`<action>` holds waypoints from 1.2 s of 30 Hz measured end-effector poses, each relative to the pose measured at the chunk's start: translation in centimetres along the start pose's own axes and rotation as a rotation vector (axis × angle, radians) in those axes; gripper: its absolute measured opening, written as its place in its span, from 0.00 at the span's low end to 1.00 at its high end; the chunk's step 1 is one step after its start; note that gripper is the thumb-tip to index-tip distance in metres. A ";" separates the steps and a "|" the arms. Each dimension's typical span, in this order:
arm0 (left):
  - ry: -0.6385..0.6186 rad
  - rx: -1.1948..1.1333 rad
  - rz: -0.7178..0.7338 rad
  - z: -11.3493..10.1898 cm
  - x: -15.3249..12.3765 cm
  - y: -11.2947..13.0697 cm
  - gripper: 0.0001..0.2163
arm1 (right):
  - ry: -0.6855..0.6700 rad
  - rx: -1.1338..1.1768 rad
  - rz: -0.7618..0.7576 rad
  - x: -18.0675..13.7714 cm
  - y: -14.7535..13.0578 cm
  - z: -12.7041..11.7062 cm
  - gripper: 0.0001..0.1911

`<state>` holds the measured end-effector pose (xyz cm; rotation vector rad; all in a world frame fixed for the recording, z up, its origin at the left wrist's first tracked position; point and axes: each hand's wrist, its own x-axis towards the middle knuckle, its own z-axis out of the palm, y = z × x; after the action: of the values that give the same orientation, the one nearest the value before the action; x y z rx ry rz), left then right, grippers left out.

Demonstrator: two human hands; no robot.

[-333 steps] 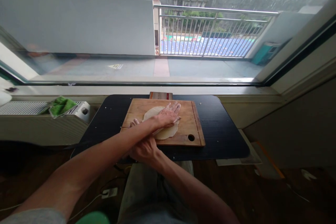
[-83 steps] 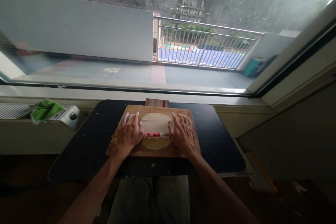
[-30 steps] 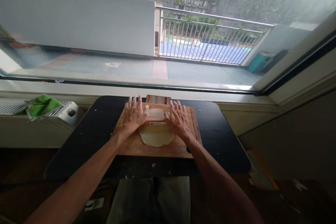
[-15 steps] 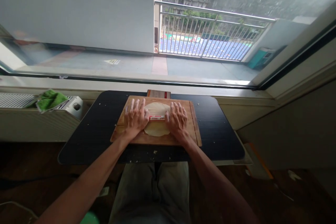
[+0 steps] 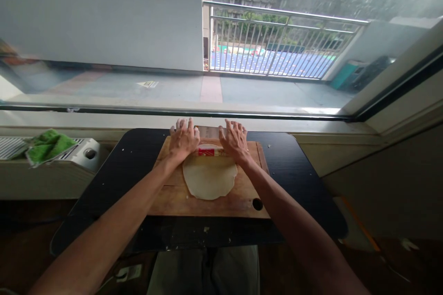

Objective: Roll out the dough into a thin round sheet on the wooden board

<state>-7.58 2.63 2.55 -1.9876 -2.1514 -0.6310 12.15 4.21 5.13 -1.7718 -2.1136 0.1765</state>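
A rolling pin point(image 5: 206, 152) with a red printed label lies crosswise near the far edge of a thin, roundish sheet of dough point(image 5: 209, 180). Under the dough is a wooden cutting board point(image 5: 169, 205) with a dark round hole at its near right corner. My left hand point(image 5: 183, 139) rests palm down over the pin's left end, its floury fingers stretched forward and apart. Over the right end lies my right hand point(image 5: 234, 139), likewise open with fingers extended. Both hands hide the pin's ends.
The board sits on a black table point(image 5: 290, 175) dotted with small dough crumbs. A flat printed box point(image 5: 209, 132) lies behind the board. To the left, a green cloth point(image 5: 51, 146) hangs on a white radiator point(image 5: 41, 179). A window sill point(image 5: 284, 124) borders the table's far side.
Both hands have slid forward, rolling the pin from the middle of the dough to its far part. More of the dough's near side shows. The view has shifted slightly.
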 end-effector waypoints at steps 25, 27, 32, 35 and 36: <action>-0.016 -0.043 0.049 -0.9 -4.6 -0.1 0.29 | 0.123 -0.112 -0.085 -5.2 0.2 2.1 0.33; -0.019 -0.032 0.055 -0.9 -3.6 0.1 0.30 | 0.116 -0.101 -0.097 -4.2 0.2 1.8 0.32; -0.061 -0.033 0.039 -0.8 -1.4 0.2 0.32 | 0.077 -0.074 -0.069 -1.9 -0.1 1.3 0.30; -0.082 -0.047 0.031 -0.7 -0.2 0.1 0.32 | 0.034 -0.057 -0.053 -0.8 -0.2 1.0 0.30; -0.087 -0.049 0.028 -0.7 0.2 0.1 0.32 | 0.020 -0.052 -0.049 -0.4 -0.2 0.9 0.30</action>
<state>-7.60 2.56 3.29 -2.1030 -2.1729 -0.6095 11.71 3.91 4.27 -1.7408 -2.1633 0.0910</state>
